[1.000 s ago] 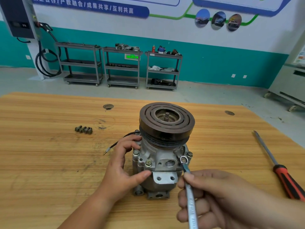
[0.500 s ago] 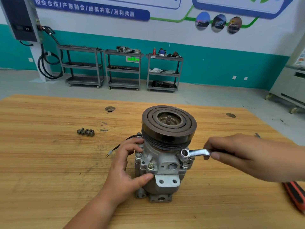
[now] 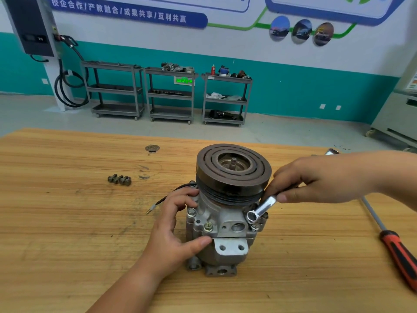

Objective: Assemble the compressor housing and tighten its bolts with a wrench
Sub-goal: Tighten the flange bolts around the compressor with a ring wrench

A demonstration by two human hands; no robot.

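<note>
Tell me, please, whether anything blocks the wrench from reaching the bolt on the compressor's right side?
Nothing visible does: the ring of the wrench is on the bolt. The pulley overhangs just above the handle in the right hand and may limit its swing.

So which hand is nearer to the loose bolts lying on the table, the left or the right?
Left. The left hand grips the compressor right of the loose bolts; the right hand, holding the wrench, is beyond the compressor, farther away.

Swings the wrench (image 3: 263, 208) handle, right hand (image 3: 320, 177) with it, from near side of compressor housing (image 3: 211, 212) round to its far right.
</note>
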